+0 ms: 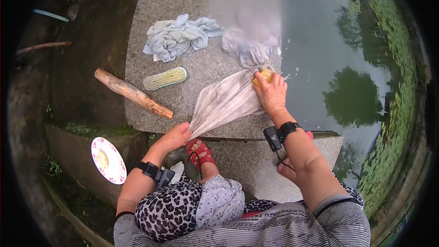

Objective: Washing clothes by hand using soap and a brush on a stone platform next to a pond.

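A wet, pale pinkish cloth (224,99) is stretched at a slant over the stone slab (202,128). Its near corner is pinched in my left hand (175,135), at the slab's front edge. At the far right end of the cloth, my right hand (272,91) grips a yellow bar of soap (266,75) and presses it on the fabric. Beyond the soap, a bunched pale lilac cloth (248,49) lies near the water's edge, its far part blurred. A scrub brush (165,78) rests bristles up to the left of the stretched cloth.
A crumpled light-blue towel (178,37) lies farther back on the slab. A wooden stick (133,92) juts over the slab's left edge. At lower left is a flower-patterned plate (113,164) with a small pale piece on it. Greenish water (305,99) borders the slab's right side.
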The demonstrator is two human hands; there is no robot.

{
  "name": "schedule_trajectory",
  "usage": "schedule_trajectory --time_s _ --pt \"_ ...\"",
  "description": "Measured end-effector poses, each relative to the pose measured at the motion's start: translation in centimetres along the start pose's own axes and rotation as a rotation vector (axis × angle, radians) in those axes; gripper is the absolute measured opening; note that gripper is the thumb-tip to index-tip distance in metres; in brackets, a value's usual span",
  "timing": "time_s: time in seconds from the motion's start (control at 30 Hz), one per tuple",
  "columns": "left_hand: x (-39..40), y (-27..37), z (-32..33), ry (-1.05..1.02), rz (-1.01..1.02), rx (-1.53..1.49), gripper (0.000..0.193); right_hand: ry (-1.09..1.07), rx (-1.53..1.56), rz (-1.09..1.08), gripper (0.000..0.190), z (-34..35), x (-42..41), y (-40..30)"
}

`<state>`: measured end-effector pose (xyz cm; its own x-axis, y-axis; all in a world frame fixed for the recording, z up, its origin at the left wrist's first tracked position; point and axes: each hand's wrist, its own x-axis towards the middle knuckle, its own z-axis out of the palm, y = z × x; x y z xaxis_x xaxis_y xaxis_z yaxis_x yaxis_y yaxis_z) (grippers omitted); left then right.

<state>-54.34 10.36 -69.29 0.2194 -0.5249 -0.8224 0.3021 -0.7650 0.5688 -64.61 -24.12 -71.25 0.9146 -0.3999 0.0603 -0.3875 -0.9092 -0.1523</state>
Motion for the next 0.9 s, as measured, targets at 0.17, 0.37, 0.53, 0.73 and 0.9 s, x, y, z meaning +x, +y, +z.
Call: schedule_trajectory --time_s 0.17,0.37,0.53,0.73,0.9 --pt "1.0 -0.7 0.6 0.036 -0.030 0.049 0.017 -0.098 0.374 -0.356 0.048 0.1 -3.1 -11.4" --pt "0.1 -1.6 -0.1 0.055 0.107 0.326 0.023 -0.015 0.143 -0.442 0.035 2.5 0.3 -8.1" --pt "0.0 0.2 0.2 0.014 -0.006 0.370 0.022 0.009 -0.019 -0.029 0.045 0.6 2.9 1.0" --pt "1.0 -0.2 0.7 -0.055 0.010 0.576 0.027 -0.107 0.259 -0.429 0.048 3.4 -2.2 -10.8" --pt "-0.8 -1.3 -0.7 0.028 0.022 0.603 0.022 -0.006 0.186 -0.485 0.036 2.3 0.5 -7.3"
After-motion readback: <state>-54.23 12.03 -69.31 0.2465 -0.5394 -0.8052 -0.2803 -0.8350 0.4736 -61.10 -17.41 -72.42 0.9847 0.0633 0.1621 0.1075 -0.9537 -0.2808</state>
